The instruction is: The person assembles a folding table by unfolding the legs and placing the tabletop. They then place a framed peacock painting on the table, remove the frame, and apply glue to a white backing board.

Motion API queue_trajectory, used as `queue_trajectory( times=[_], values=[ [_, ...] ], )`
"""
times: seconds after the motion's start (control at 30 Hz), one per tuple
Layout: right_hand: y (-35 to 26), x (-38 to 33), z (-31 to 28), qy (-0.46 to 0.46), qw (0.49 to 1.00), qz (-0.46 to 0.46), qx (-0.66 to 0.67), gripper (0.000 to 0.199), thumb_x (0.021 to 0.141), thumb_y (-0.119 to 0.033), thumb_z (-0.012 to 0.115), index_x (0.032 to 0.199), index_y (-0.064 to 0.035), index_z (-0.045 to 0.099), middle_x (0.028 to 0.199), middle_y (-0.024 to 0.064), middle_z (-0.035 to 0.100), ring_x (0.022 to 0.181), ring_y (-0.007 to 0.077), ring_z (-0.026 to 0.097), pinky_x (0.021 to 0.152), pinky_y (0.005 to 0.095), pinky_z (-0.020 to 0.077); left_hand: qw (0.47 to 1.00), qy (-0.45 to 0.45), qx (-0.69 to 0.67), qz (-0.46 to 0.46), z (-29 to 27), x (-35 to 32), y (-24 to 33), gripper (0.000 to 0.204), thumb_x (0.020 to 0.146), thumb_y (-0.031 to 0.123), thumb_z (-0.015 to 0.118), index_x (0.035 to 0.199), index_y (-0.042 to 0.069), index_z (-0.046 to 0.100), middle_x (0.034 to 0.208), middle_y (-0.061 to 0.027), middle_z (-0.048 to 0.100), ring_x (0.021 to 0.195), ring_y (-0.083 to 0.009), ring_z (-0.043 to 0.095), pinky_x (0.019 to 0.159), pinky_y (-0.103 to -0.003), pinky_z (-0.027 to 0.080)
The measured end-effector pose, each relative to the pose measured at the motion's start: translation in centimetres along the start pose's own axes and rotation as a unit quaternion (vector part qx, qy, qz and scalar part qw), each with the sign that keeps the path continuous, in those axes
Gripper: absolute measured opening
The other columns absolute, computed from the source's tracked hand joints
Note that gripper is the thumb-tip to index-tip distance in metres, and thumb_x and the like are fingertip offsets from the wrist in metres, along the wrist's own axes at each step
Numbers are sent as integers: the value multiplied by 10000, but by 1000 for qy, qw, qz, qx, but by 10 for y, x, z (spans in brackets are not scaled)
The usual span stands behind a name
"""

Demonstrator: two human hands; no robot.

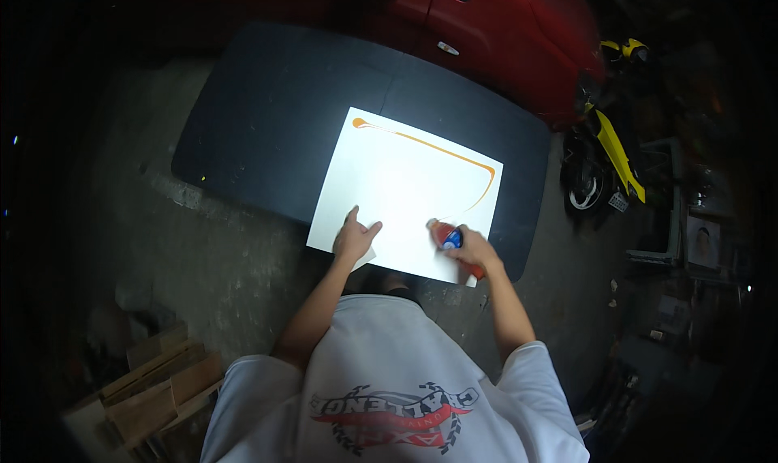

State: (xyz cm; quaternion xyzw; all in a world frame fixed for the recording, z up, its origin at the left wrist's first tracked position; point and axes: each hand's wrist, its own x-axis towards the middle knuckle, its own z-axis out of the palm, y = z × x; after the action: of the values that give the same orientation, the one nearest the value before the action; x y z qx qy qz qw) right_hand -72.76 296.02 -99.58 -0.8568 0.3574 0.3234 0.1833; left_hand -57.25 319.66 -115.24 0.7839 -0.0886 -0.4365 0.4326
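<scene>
A white rectangular board or sheet (389,171) lies askew on a dark folding table (267,106). An orange line (438,148) of liquid runs from a round blob at its far left corner, along the far edge, and curves back on the right. My right hand (478,252) grips a tilted red-orange squeeze bottle (446,236) with a blue label. The bottle's tip is low over the sheet, by the line's thin end; contact is unclear. My left hand (354,237) is at the near left edge, thumb and forefinger apart, holding nothing visible. A pale flap (365,259) shows beside its wrist.
A red car (502,33) stands right behind the table. To the right are a motorcycle wheel (583,183), a yellow panel (620,155) and dim clutter. Wooden boards (158,378) are stacked on the concrete floor (186,244) at lower left.
</scene>
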Motion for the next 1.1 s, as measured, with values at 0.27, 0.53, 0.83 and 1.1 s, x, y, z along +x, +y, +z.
queue_trajectory(
  times=[0.27, 0.53, 0.83, 1.1],
  values=[
    [-91, -25, 121, 108, 841, -109, 519, 656, 737, -147, 857, 1256, -38, 472, 1087, 58, 602, 970, 147, 590, 865, 310, 497, 862, -39, -458, -216, -143, -34, -162, 475, 915, 585, 578, 928, 113, 633, 661, 22, 483, 516, -120, 416, 479, -287, 336],
    [-190, -2, 110, 192, 807, -205, 519, 711, 749, -172, 846, 1279, -44, 390, 1186, 108, 541, 1117, 196, 536, 993, 347, 420, 769, 163, -561, -260, -207, -70, -280, 473, 955, 602, 487, 856, 149, 580, 652, 34, 435, 470, -117, 340, 449, -285, 299],
    [-329, 108, 65, 222, 813, -338, 419, 744, 728, -253, 853, 1253, -25, 378, 1165, 178, 558, 1104, 267, 558, 969, 376, 434, 712, 249, -637, -156, -216, -141, -202, 193, 968, 287, 621, 1048, 118, 573, 931, 6, 634, 800, -120, 611, 665, -282, 512],
    [-450, 183, 59, 200, 827, -347, 394, 722, 719, -191, 860, 1230, -46, 371, 1135, 229, 611, 1066, 375, 626, 910, 438, 486, 807, 285, -517, -12, -282, -167, -95, 146, 943, 90, 628, 1077, 73, 572, 933, -11, 679, 848, -111, 664, 744, -289, 553]
  ],
)
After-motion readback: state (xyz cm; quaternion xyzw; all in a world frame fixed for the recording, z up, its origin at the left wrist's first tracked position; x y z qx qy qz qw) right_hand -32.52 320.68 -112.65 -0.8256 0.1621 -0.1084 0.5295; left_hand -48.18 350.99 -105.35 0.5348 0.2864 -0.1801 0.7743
